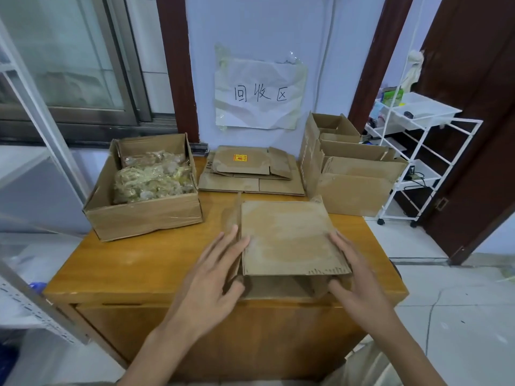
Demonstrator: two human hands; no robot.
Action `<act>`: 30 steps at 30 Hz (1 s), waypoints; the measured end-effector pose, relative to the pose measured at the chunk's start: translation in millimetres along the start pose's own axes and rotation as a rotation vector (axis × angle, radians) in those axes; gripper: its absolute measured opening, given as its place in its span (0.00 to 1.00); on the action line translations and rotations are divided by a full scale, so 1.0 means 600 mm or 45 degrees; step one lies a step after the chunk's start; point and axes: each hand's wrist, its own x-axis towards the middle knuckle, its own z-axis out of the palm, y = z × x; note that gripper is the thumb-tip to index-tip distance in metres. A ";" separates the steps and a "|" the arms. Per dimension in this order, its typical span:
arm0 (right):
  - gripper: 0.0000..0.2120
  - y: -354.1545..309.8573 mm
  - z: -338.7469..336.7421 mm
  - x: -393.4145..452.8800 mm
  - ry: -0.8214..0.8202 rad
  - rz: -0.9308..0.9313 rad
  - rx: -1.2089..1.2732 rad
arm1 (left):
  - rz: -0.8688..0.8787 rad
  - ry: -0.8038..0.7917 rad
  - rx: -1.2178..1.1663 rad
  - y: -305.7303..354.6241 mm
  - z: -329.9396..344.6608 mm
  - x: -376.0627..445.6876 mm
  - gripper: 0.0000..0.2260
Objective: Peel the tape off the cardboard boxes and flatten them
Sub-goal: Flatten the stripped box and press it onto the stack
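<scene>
Head view looks down on two bare hands at the near edge of a wooden counter [133, 263], both set against a cardboard box [287, 238] that lies on its side with its open mouth facing the person. Left hand [214, 277] rests flat against the box's left side, fingers straight and spread, fingertips reaching up along the left wall, so its grip is wide and closes on nothing. Right hand [354, 277] lies along the box's right edge, fingers straight along the top panel's corner and thumb at the open mouth below, its grip also wide, pressing rather than clasping. Top panel of this box is scuffed pale, its near edge ragged. Farther back on the left stands an open carton [145, 215] holding a heap of crumpled clear tape [153, 176], glossy strips showing on its front wall. Behind the middle, against the wall, lies a stack of flattened boxes [250, 176], the top one bearing a small orange label [240, 157]. On the right, at the back corner of the counter, several open boxes [351, 174] stand nested together, upright. Above the stack a creased paper sign [259, 93] with handwritten characters is taped to the wall, and a white wire rack [412, 151] stands on the floor to the right
</scene>
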 end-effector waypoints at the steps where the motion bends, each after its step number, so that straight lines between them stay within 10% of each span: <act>1: 0.43 0.007 -0.005 -0.002 -0.078 0.010 -0.058 | 0.014 -0.029 -0.001 0.001 0.006 -0.002 0.32; 11: 0.22 0.038 0.012 0.019 -0.071 0.038 -0.596 | 0.075 -0.311 0.482 -0.010 0.054 -0.004 0.36; 24: 0.48 0.017 0.056 0.022 -0.454 -0.339 -0.838 | 0.079 -0.325 0.711 -0.041 0.043 -0.016 0.54; 30: 0.41 0.047 0.051 0.019 -0.475 -0.567 -0.903 | 0.155 -0.251 0.766 -0.019 0.021 -0.013 0.45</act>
